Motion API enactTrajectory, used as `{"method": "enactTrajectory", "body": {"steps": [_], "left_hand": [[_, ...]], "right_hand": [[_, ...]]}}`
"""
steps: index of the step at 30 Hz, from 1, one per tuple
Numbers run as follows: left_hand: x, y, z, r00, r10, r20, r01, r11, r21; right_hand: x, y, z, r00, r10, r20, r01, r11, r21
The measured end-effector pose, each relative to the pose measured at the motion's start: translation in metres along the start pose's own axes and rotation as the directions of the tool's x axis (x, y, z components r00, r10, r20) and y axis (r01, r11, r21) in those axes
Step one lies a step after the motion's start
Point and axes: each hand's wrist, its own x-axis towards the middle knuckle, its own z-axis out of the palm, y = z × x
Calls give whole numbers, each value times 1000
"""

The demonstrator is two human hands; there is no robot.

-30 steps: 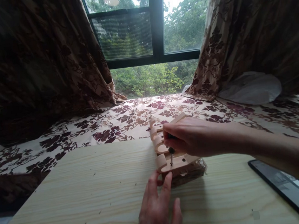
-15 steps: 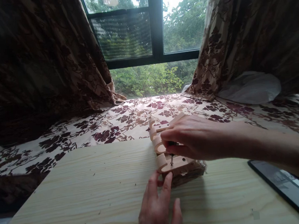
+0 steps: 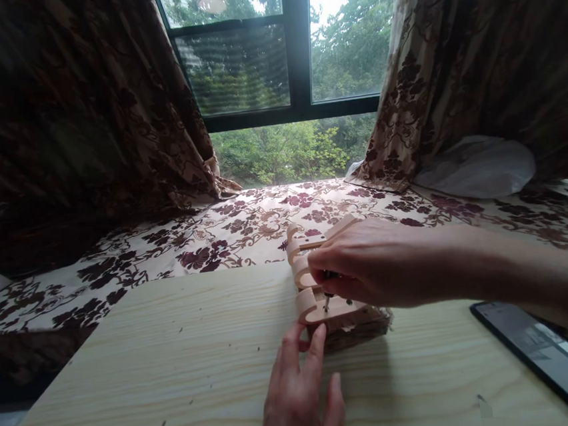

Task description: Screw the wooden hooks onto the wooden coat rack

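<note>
A wooden rack with several rounded, curved hooks [image 3: 309,304] lies on a rough-edged wood block [image 3: 360,333] on the pale board. In my right hand [image 3: 356,263] is a small screwdriver [image 3: 327,296], its dark handle mostly covered by my fingers. The shaft points down, and its tip meets a screw hole in the nearest hook piece. A second dark hole shows to the right of the tip. My left hand [image 3: 301,392] has its fingers spread, the fingertips touching the near left corner of the block and hook.
The pale wooden board [image 3: 152,359] carries small dark specks. A tablet [image 3: 543,355] lies at the right edge. Behind is a floral cloth [image 3: 245,227] beneath a window, with patterned curtains [image 3: 176,136] on both sides and a white plastic bag [image 3: 480,167] at right.
My right hand has turned slightly around the screwdriver, its tip staying at the same hole. My left hand keeps its place against the block. The view has shifted very slightly.
</note>
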Motion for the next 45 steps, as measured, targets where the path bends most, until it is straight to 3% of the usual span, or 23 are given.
{"method": "enactTrajectory", "body": {"steps": [4, 11, 20, 23, 26, 29, 32, 35, 40, 42, 45], "left_hand": [[-1, 0, -1, 1000, 3, 3, -3, 1000, -1], [1, 1, -2, 1000, -9, -9, 9, 1000, -5], [2, 0, -2, 1000, 20, -7, -20, 1000, 25], [0, 0, -2, 999, 31, -21, -31, 999, 25], [-1, -1, -2, 1000, 17, -25, -17, 1000, 6], [-1, -1, -2, 999, 2, -37, -3, 1000, -11], [1, 0, -2, 999, -1, -41, 0, 1000, -16], [2, 1, -2, 999, 11, -35, -11, 1000, -13], [1, 2, -3, 1000, 5, -14, -5, 1000, -12], [0, 2, -4, 1000, 5, 2, -5, 1000, -11], [0, 1, -5, 1000, 0, 6, 0, 1000, -21]], "right_hand": [[2, 9, 10, 997, -19, -70, 21, 999, 26], [9, 12, 26, 967, 185, -177, -185, 983, 15], [1, -3, 2, 1000, -13, 25, 14, 999, -32], [2, 6, 12, 999, -9, -31, 9, 1000, 3], [4, 14, 22, 987, 85, -134, -78, 995, 61], [4, 12, 21, 980, 148, -134, -143, 989, 46], [2, 1, 12, 990, 116, -79, -120, 991, -55], [-1, -7, 6, 999, 15, -35, -19, 995, -99], [-3, -1, 10, 988, -150, -22, 148, 985, -86], [0, 4, 14, 991, -131, -41, 127, 989, -82], [5, 10, 19, 995, -2, -103, -4, 999, -53]]}}
